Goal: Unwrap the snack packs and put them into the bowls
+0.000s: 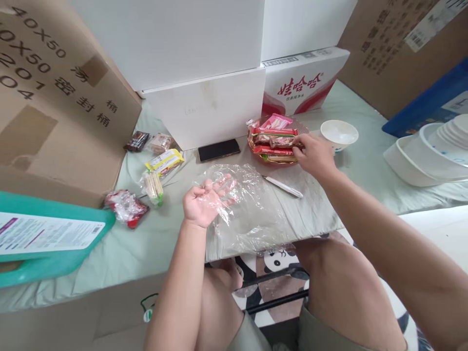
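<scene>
Palm up, my left hand (pixel 210 200) has its fingers spread inside or beneath a clear plastic bag (pixel 252 209); I cannot tell which. The bag lies crumpled and flat across the cloth at the front. At the back right, my right hand (pixel 314 151) pinches the end of a brown wrapped snack bar (pixel 274 141) in a reddish, see-through bowl (pixel 281 165). Red-wrapped bars and a pink packet (pixel 276 121) share that bowl. A white pen-like cutter (pixel 283 186) lies between the bag and my right forearm.
On the left lie a yellow packet (pixel 165 162), a wrapped wafer stack (pixel 152 186), a red packet (pixel 127 207) and a dark packet (pixel 136 141). A black phone (pixel 219 150) rests before white boxes (pixel 215 105). A white bowl (pixel 340 134) and plastic tubs (pixel 413 163) stand right.
</scene>
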### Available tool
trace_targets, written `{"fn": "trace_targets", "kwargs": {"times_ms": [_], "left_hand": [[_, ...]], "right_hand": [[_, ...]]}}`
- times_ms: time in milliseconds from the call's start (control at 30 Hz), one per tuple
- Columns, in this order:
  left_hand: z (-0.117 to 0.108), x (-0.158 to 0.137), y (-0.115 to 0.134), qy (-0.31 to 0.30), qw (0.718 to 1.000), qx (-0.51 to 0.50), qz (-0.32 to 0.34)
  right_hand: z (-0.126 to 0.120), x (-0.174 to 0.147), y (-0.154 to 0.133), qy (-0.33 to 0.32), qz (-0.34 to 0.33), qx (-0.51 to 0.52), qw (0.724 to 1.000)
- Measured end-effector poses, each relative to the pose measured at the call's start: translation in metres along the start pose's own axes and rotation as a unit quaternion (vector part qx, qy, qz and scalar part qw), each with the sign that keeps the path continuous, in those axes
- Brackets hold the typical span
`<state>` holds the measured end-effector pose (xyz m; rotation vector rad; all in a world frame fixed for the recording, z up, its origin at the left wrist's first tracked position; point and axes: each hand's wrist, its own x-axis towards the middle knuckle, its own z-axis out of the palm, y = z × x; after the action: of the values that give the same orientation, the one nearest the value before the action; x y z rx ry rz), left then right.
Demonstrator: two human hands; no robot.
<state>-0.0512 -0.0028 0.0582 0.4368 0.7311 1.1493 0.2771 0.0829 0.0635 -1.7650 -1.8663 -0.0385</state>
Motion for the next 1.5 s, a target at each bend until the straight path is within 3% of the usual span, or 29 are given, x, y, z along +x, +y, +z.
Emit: {"fn": "trace_targets", "kwargs": {"times_ms": [233,400,533,633,733,867,1000,1133,1233,1300,1367,1433,1500], "left_hand": [[-0.001,0.005,-0.001,-0.026,0.999,-0.030,-0.021],[-0.003,0.002,0.001,-0.030,0.999,-0.034,-0.022],[-0.003,0.000,0.001,-0.031,0.999,-0.035,-0.018],[-0.002,0.000,0.002,-0.030,0.999,-0.036,-0.016],[-0.001,0.000,0.002,-0.028,0.999,-0.038,-0.015],[-0.001,0.000,0.002,-0.027,0.999,-0.036,-0.015],[-0.003,-0.001,0.002,-0.041,0.998,-0.035,-0.016],[-0.005,-0.001,0.004,-0.060,0.997,-0.039,-0.020],[-0.004,-0.001,0.005,-0.083,0.995,-0.038,-0.031],[-0.003,-0.003,0.006,-0.105,0.993,-0.039,-0.040],[-0.005,-0.006,0.007,-0.131,0.989,-0.037,-0.055],[-0.010,-0.010,0.007,-0.154,0.985,-0.025,-0.077],[-0.019,-0.013,0.006,-0.155,0.983,-0.006,-0.096]], "right_hand": [[-0.006,0.033,-0.020,-0.074,-0.100,-0.047,0.991],[0.000,0.044,-0.015,-0.140,-0.191,-0.022,0.971],[-0.004,0.049,-0.005,-0.160,-0.153,-0.058,0.973],[-0.010,0.045,-0.013,-0.106,-0.136,-0.059,0.983],[-0.007,0.037,-0.031,-0.061,-0.164,-0.051,0.983],[0.009,0.032,-0.045,-0.128,-0.174,-0.093,0.972],[0.020,0.037,-0.036,-0.187,-0.158,-0.114,0.963],[0.016,0.047,-0.027,-0.251,-0.167,-0.127,0.945],[0.004,0.049,-0.033,-0.242,-0.178,-0.120,0.946],[-0.007,0.038,-0.044,-0.165,-0.173,-0.056,0.969],[-0.016,0.012,-0.059,-0.067,-0.126,0.089,0.986],[-0.017,-0.025,-0.075,-0.043,-0.041,0.279,0.958],[-0.010,-0.065,-0.090,-0.115,0.008,0.432,0.895]]}}
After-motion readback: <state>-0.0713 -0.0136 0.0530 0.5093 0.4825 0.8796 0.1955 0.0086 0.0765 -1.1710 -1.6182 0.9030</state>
